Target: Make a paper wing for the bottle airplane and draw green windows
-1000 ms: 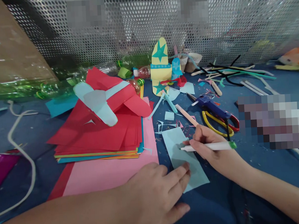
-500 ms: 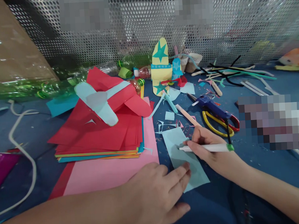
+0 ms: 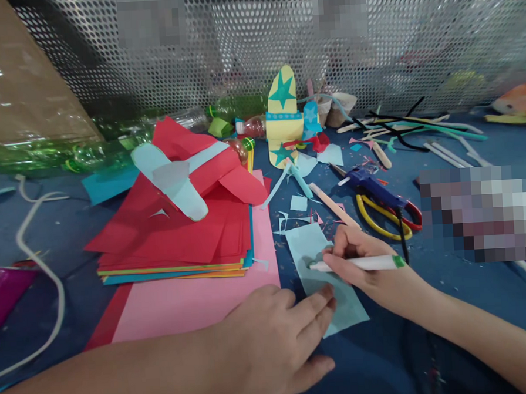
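Observation:
A light blue strip of paper (image 3: 307, 242) lies on the dark blue table, slanting down to the right. My left hand (image 3: 279, 343) rests with fingers outstretched, its fingertips pressing on the lower part of that paper. Between the fingers of my right hand (image 3: 358, 259) is a white marker with a green end (image 3: 376, 263). Its tip touches the paper near the left edge, where a small dark mark shows. To the left, a red paper airplane with light blue pieces (image 3: 178, 175) sits on a stack of coloured paper (image 3: 168, 243).
A blue glue gun (image 3: 372, 185) and scissors with yellow and red handles (image 3: 383, 223) lie right of the paper. A yellow paper rocket (image 3: 284, 122) stands at the back. Green plastic bottles (image 3: 102, 155) line the perforated metal screen. A pink sheet (image 3: 185, 307) lies under the stack.
My right hand has moved the marker tip slightly left and down on the paper, and a small dark mark shows at the tip. My left hand stays put.

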Motion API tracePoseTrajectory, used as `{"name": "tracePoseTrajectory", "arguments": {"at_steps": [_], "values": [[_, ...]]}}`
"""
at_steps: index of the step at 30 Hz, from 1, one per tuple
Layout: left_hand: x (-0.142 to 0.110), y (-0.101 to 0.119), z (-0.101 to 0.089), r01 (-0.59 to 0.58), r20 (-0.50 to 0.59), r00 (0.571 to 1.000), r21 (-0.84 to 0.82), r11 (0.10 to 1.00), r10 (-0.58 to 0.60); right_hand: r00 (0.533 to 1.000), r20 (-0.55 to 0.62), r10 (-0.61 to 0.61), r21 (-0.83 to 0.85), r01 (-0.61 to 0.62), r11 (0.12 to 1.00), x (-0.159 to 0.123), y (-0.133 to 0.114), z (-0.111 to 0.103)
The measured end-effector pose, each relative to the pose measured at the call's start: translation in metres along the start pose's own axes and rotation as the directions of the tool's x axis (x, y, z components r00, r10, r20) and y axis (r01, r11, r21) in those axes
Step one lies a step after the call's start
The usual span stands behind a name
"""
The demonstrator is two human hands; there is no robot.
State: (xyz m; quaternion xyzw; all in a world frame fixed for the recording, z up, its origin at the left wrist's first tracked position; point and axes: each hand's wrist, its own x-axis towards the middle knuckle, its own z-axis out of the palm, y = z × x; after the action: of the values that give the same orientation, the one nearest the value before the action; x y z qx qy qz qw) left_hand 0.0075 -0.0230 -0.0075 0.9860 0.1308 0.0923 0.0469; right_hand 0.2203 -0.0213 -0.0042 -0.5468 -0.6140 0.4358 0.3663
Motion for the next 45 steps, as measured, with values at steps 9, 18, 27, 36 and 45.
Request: {"name": "tracePoseTrajectory", "arguments": {"at_steps": [9, 18, 27, 36, 45], "values": [[0.000, 0.001, 0.000, 0.002, 0.005, 1.000, 0.004, 1.000, -0.002, 1.000, 0.024, 0.010, 0.008, -0.010, 1.000, -0.002, -0.002, -0.001], [0.000, 0.000, 0.000, 0.000, 0.028, 1.000, 0.001, 1.000, 0.000, 0.999, 0.015, 0.046, 0.002, -0.046, 0.999, -0.001, -0.004, -0.003], [0.001, 0.000, -0.002, -0.005, 0.054, 0.999, 0.002, 1.000, 0.005, 0.998, 0.007, 0.068, 0.054, -0.069, 0.996, 0.000, -0.007, -0.006], [0.000, 0.001, -0.002, -0.003, 0.053, 0.999, 0.014, 1.000, 0.003, 0.996, -0.055, 0.068, 0.065, -0.065, 0.996, 0.002, -0.007, -0.010], [0.000, 0.000, -0.002, -0.014, 0.062, 0.998, 0.028, 1.000, 0.012, 0.989, -0.148, 0.019, 0.000, -0.019, 1.000, 0.006, -0.003, -0.014]]}}
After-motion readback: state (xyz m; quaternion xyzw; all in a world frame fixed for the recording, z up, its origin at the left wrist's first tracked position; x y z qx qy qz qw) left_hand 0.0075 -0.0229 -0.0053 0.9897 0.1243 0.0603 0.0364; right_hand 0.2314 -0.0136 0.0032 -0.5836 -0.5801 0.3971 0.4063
